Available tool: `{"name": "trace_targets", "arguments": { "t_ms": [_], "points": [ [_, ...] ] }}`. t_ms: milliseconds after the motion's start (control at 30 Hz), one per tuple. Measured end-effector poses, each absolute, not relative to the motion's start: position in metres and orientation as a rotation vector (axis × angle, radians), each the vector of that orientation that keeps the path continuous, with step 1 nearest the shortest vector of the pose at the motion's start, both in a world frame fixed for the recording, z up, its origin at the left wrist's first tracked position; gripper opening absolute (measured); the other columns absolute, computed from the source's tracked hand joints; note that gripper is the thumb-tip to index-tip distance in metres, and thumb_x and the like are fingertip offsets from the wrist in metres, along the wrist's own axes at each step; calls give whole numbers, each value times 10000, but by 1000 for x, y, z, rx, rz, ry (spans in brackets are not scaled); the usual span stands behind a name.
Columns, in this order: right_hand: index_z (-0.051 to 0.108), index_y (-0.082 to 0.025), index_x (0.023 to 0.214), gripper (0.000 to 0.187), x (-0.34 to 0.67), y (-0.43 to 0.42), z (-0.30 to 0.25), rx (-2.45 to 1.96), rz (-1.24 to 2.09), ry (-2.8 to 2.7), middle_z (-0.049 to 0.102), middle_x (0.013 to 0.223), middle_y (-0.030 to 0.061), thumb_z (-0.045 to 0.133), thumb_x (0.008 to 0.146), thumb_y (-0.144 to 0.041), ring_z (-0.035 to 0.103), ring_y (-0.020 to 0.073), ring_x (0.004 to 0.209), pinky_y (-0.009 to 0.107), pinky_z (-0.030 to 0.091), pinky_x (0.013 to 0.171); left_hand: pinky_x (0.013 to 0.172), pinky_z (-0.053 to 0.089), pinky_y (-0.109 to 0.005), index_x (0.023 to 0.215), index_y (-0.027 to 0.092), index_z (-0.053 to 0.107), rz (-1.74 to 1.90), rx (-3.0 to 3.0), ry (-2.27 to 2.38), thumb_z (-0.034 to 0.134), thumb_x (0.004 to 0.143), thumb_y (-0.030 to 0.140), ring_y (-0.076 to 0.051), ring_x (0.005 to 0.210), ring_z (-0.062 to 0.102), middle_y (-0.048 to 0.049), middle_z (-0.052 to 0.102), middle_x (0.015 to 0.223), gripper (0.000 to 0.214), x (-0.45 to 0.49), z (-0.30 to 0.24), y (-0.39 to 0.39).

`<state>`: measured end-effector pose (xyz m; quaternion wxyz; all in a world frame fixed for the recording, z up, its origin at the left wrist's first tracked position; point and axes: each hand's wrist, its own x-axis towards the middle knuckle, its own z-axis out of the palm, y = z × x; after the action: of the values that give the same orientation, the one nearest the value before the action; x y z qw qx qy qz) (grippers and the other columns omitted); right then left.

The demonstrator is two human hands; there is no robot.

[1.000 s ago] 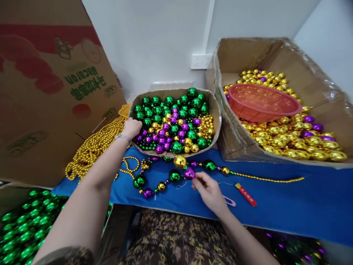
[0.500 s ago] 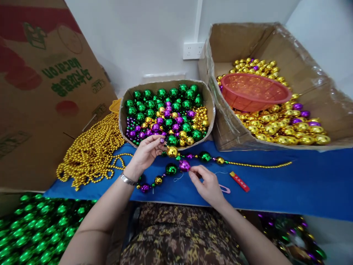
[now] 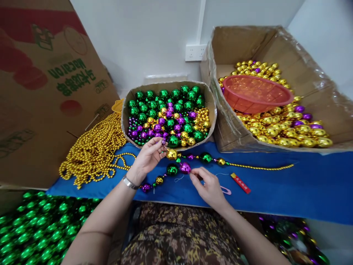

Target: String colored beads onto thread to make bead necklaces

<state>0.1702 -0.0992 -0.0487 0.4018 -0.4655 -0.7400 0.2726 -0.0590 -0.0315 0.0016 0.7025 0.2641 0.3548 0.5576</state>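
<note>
My left hand (image 3: 149,157) is closed in a pinch on a small purple bead (image 3: 163,142), just above a large gold bead (image 3: 172,154). My right hand (image 3: 207,184) has its thumb and forefinger closed at the right side of a large shiny purple bead (image 3: 185,168). Both large beads are part of a strung bead garland with green, gold and purple balls, such as a dark green bead (image 3: 205,158). Its gold small-bead strand (image 3: 261,166) stretches right over the blue cloth. A thin thread loop (image 3: 179,178) lies below the purple bead.
A box (image 3: 124,127) of mixed beads stands behind my hands. A larger carton (image 3: 223,121) at right holds gold beads and a red basket (image 3: 257,105). Gold bead chains (image 3: 91,149) are heaped at left. A red-and-yellow packet (image 3: 241,183) and pink loop (image 3: 226,190) lie near my right hand.
The whole view has shifted slightly, with things appearing a little further right and lower. Both hands keep nearly the same pose and hold.
</note>
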Motion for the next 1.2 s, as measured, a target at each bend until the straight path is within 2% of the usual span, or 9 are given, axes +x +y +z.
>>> {"name": "trace_targets", "arguments": {
  "t_ms": [133,467,733,833,933,1033,1133,1200],
  "points": [
    [601,-206,845,148,170,-99,-48,-1202,688,-1873,607,722,0,507,938,-272,574,132,654,238,430,638,604,542,-200,946,173,687,1230,619,828,819,663,214,-88,669,634,-14,691,826,315,-58,1,-32],
    [622,-206,863,184,180,-104,-53,-1299,634,-1881,637,751,24,483,944,-295,603,157,697,263,449,672,612,494,-182,841,172,677,1353,1055,1079,837,636,259,-78,650,591,12,649,748,274,-47,-6,-41],
    [653,-213,916,208,202,-115,-68,-1389,578,-1892,676,862,56,474,950,-313,642,177,790,288,493,756,601,486,-209,838,154,679,1065,1326,1141,831,640,277,-110,658,602,-24,677,746,279,-37,-16,-42],
    [648,-212,922,176,205,-117,-77,-1444,683,-1811,696,865,52,518,923,-331,655,180,785,294,512,750,626,508,-220,872,157,688,1070,1262,1106,805,681,304,-114,676,618,-33,689,773,268,-32,-19,-43],
    [607,-200,988,195,203,-118,-97,-1457,930,-1635,703,859,47,548,894,-360,675,175,770,290,543,708,623,518,-234,886,163,703,1091,1214,1095,746,747,356,-119,666,622,-36,693,774,242,-24,-28,-48],
    [536,-192,1089,255,202,-119,-120,-1403,1133,-1488,705,890,53,540,882,-341,694,174,807,300,567,714,600,508,-235,838,168,702,1109,1182,1103,761,725,357,-122,639,617,-30,695,752,228,-14,-40,-57],
    [509,-199,1159,279,204,-118,-130,-1432,1134,-1596,715,917,58,494,891,-274,704,175,799,321,572,727,621,517,-260,788,166,694,1089,1228,1099,766,713,338,-147,667,640,-44,708,760,201,-3,-49,-68],
    [540,-198,1164,287,208,-116,-124,-1486,972,-1766,712,991,80,489,885,-239,702,186,794,348,569,755,656,525,-280,764,164,694,1075,1330,1108,746,734,324,-170,722,663,-67,725,811,171,1,-48,-73]
  ]
}}
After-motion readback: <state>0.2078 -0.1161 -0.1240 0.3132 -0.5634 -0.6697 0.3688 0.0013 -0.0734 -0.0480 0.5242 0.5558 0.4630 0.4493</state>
